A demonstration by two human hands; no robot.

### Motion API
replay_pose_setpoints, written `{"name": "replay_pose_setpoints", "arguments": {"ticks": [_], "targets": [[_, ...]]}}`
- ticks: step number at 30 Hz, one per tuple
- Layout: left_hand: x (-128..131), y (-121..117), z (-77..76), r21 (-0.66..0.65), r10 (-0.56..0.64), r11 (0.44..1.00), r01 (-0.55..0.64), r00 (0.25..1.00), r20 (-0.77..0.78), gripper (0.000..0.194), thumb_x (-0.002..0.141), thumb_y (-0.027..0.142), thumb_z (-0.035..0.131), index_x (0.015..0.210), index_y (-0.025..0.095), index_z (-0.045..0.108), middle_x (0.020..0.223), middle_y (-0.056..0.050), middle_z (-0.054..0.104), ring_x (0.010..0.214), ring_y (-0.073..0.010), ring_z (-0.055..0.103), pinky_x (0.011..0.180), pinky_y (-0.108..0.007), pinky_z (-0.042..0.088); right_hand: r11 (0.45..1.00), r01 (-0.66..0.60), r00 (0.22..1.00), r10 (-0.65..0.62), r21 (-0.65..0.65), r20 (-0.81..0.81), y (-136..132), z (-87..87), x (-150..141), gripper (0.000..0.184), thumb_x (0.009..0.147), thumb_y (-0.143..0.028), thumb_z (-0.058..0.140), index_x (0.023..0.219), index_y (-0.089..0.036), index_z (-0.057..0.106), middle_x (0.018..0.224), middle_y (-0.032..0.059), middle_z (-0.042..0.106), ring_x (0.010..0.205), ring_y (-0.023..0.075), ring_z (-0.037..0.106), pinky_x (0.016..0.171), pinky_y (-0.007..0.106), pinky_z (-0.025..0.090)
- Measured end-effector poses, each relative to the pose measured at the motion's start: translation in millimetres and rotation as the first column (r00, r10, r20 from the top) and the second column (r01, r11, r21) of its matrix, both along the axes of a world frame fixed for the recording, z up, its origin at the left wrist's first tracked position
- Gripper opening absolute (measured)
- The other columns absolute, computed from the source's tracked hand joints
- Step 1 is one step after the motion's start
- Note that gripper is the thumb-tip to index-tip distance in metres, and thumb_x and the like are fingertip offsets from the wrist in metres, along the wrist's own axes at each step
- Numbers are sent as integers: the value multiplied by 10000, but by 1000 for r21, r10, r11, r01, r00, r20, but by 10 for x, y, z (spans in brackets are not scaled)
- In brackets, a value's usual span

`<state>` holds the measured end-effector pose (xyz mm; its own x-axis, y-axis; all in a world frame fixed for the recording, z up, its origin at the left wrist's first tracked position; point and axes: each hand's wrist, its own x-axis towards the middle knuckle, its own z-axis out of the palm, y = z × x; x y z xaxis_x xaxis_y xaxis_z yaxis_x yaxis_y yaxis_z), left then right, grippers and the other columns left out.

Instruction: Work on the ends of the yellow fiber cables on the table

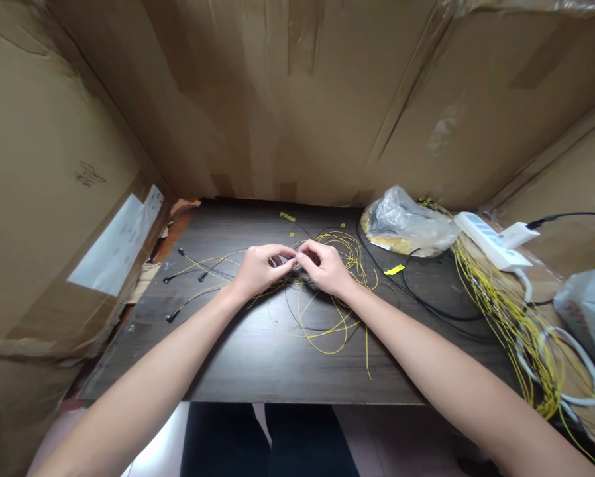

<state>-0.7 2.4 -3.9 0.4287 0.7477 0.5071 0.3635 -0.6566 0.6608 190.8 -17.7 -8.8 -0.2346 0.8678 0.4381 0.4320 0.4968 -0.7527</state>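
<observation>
left hand (264, 270) and right hand (323, 266) each pinched together, fingertips meeting, anything between too small to make out, yellow wires (361, 262) looping beneath and around, partly hidden, black connectors (172, 317) at left, dark tabletop (238, 374)

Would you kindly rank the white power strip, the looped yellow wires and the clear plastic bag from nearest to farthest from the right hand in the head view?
From the right hand:
1. Looped yellow wires, right beside it.
2. Clear plastic bag, farther back and to the right.
3. White power strip, further right, beyond the bag.
</observation>
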Motion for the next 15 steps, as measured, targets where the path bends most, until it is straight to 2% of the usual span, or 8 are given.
{"name": "replay_pose_setpoints", "arguments": {"ticks": [4, 10, 15], "targets": [[-3, 6, -5, -2, 17, 1000, -17, 1000, -22, 173, 886, 331, 712, 899, 178, 791, 770, -30, 780, 572, -120, 661, 567, -208, 538, 1000, -1, 1000, 1, -5, 4, 10, -15, 2, 144, 898, -288, 554, 800, -193, 601, 672, -6, 606, 583, 134, 511, 582, 259, 392], [4, -5, 17, 17, 17, 1000, -16, 999, -31, 179, 896, 329, 697, 886, 175, 787, 791, -35, 784, 585, -119, 666, 578, -207, 539, 999, 18, 998, -19, 31, 60, 18, -4, 9, 291, 951, -321, 498, 705, -190, 583, 631, 0, 577, 591, 138, 501, 607, 273, 374], [6, -9, 22, -6, 31, 1000, -31, 999, -28, 168, 892, 324, 704, 891, 176, 785, 791, -30, 783, 586, -120, 670, 579, -206, 543, 1000, -8, 1000, 8, -5, 26, 14, 6, 13, 184, 927, -321, 548, 812, -193, 614, 668, -2, 603, 600, 140, 511, 598, 267, 387]]}}
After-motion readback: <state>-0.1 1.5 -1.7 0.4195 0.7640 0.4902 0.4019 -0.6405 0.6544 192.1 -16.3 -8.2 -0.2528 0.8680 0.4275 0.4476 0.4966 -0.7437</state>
